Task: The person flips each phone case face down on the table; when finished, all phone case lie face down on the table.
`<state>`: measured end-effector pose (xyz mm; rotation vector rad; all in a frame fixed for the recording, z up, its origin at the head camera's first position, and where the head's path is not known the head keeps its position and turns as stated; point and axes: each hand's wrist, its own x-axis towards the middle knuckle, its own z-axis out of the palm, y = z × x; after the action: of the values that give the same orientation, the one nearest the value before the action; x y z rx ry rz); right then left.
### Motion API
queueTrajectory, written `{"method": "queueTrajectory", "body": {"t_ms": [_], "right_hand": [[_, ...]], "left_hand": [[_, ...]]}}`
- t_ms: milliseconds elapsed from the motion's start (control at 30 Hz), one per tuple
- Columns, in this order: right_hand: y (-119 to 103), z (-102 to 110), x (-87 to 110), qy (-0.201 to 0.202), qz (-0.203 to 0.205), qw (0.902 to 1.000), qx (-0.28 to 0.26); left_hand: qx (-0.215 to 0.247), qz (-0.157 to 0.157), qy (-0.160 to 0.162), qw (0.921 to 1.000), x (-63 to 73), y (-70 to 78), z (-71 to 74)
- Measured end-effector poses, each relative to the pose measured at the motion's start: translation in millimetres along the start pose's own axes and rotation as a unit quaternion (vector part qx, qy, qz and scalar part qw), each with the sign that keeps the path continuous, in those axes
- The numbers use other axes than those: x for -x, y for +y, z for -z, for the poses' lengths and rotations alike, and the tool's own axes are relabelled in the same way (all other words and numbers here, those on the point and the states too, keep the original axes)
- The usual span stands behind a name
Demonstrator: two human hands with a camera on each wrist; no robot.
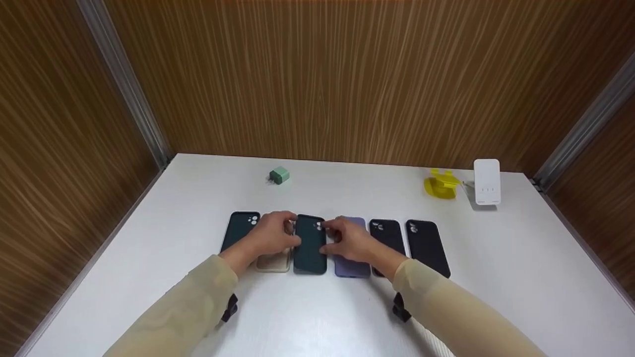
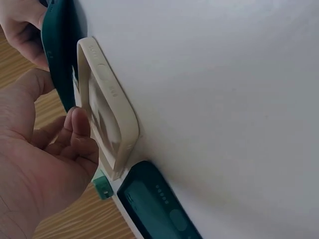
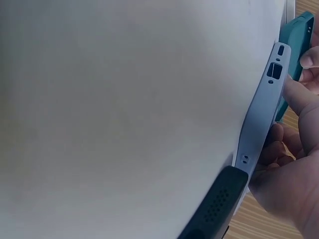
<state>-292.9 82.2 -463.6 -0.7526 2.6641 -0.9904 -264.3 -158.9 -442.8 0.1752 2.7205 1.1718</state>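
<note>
A dark green phone case is held between both hands in the middle of a row of cases. My left hand holds its left edge with thumb and fingers, reaching over a beige phone case. On the opposite edge, near the camera cutout, the thumb and fingers of my right hand grip it, above a lavender phone case. The left wrist view shows the held case raised at a slant beside the beige one. In the right wrist view the lavender case partly hides it.
Another dark green case lies at the row's left end, two black cases at its right. Behind stand a green charger plug, a yellow stand and a white stand-like device. Wood-grain panels enclose the white table.
</note>
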Motion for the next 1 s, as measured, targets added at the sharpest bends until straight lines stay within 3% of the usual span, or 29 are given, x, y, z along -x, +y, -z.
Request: {"method": "queueTrajectory", "body": {"t_ms": [233,433,633,1000], "right_hand": [[-2.5,-2.6,-0.4,0.001,-0.003,1.0,0.006],[-2.2,-1.6,-0.1,0.004,-0.011,0.9999,0.008],[-2.3,0.1,0.3,0.003,-0.013,0.9998,0.012],[-10.1,-2.0,3.7,0.003,-0.026,0.9993,0.026]], "left_hand": [[0.021,-0.011,0.01,0.9997,4.0,1.0,-1.9],[0.087,-0.014,0.033,0.9956,6.7,1.5,-10.0],[0.15,0.012,0.062,0.9867,7.1,-2.0,-18.8],[0.174,0.029,0.084,0.9807,5.6,-10.4,-26.1]]}}
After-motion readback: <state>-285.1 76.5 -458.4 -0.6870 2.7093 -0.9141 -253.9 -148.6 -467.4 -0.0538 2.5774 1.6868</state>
